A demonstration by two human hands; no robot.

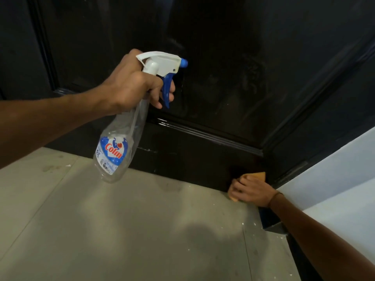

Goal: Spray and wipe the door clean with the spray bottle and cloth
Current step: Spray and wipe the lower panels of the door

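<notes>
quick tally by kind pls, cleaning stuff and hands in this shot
spray bottle: 1, held in the left hand
cloth: 1, orange, pressed low on the door by the right hand
hands: 2, left hand and right hand
total: 4

cloth (256, 176) mostly hidden under the right hand (250, 192), only orange corners showing. door (223, 67) cut off at top and sides. small print on spray bottle (119, 138) label too tiny to read.

left hand (132, 84): grips spray bottle (119, 138) | right hand (250, 191): presses cloth (255, 176) on door (203, 155) bottom
</notes>
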